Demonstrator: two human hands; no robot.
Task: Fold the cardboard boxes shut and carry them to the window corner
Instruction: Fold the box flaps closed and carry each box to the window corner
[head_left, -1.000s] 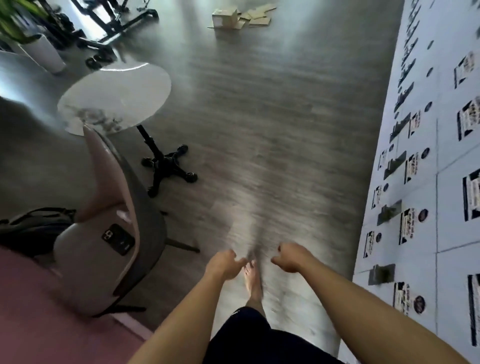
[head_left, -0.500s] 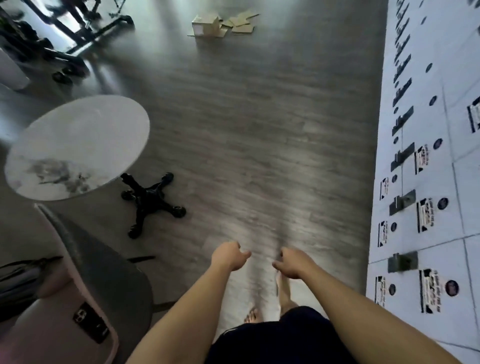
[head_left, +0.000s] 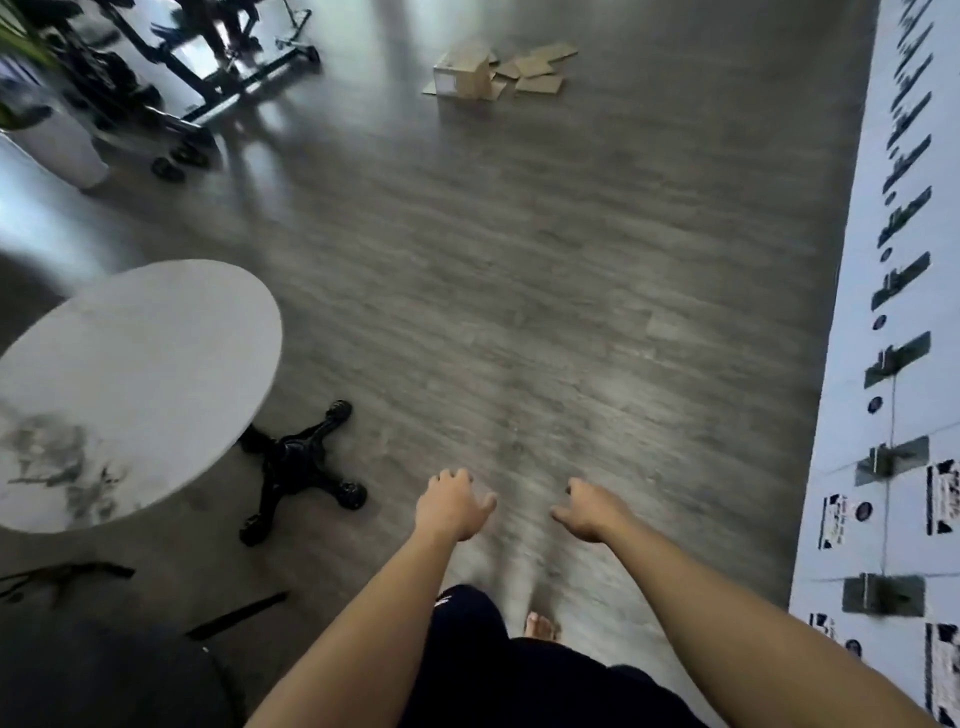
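Cardboard boxes (head_left: 470, 78) and flat sheets (head_left: 537, 73) lie on the grey floor (head_left: 519, 270) at twelve o'clock, well apart from both hands. The left hand (head_left: 451, 505) and right hand (head_left: 589, 508) reach forward, each grip loose, holding nothing

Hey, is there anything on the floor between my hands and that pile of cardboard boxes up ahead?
Nothing visible. Bare wood floor runs from your left hand and right hand straight to the cardboard boxes. The round table and its black base stand off to the left of that line.
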